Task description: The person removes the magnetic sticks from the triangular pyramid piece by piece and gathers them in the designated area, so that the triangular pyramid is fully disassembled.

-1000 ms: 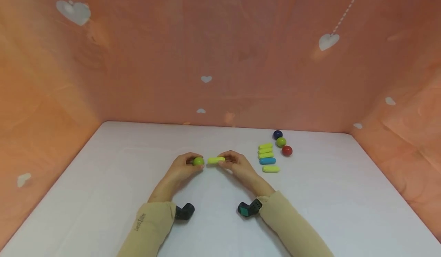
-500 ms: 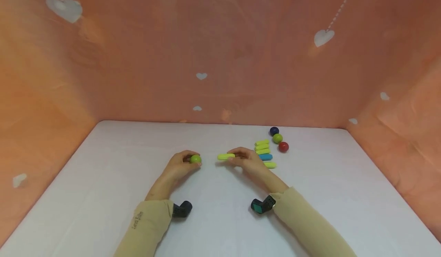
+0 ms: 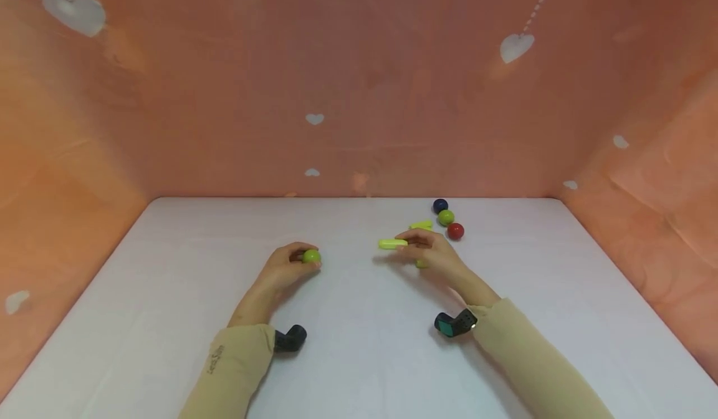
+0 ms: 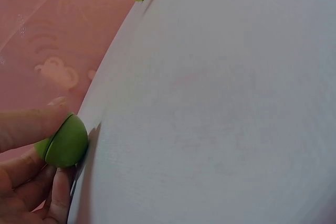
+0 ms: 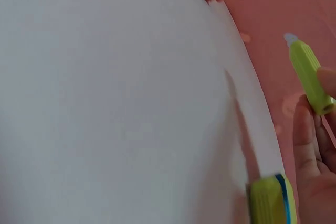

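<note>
My left hand pinches a green ball between thumb and fingers, low over the white table. A seam round that ball shows in the left wrist view. To the right, my right hand holds one end of a short yellow-green magnetic stick, its free end pointing left. The right wrist view shows the stick ridged, with a pale tip, raised off the table. Below the right hand lie more yellow-green sticks, mostly covered by it.
Behind the right hand, a navy ball, a green ball and a red ball lie in a slanting row near the table's back edge. An orange cloth with pale hearts rises behind and at both sides.
My right hand has carried the yellow-green stick to the right, away from the green ball, and now covers most of the loose sticks. The left hand still holds its ball, with little movement.
</note>
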The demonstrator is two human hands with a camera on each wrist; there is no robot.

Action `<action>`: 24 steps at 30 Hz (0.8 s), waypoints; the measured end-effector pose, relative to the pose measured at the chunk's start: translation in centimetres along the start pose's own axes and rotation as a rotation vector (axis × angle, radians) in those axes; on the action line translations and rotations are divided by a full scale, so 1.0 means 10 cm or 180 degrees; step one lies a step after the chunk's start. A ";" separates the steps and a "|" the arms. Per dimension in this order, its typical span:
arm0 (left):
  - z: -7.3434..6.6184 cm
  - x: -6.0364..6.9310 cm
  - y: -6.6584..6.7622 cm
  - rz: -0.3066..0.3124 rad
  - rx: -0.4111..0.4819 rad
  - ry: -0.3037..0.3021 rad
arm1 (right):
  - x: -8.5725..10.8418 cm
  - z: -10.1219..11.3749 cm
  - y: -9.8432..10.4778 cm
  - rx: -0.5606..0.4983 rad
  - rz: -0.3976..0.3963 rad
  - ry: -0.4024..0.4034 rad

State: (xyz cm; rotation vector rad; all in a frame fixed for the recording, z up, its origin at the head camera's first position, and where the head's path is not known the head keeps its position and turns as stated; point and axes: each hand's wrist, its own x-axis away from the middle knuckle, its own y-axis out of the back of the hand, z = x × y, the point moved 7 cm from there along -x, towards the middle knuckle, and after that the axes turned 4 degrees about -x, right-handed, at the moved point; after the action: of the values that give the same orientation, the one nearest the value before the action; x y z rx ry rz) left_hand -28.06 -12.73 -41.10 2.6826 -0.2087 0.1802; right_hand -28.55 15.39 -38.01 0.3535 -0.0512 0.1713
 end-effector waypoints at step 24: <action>0.06 0.02 0.09 0.0084 0.0001 0.0125 | 0.22 -0.19 0.40 0.0096 0.0017 -0.0083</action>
State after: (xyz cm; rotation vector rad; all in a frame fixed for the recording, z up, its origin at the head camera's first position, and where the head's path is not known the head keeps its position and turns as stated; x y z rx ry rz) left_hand -28.02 -13.83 -41.25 2.6750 -0.2318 0.2410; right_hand -27.08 20.07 -38.28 0.3857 -0.0755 0.1728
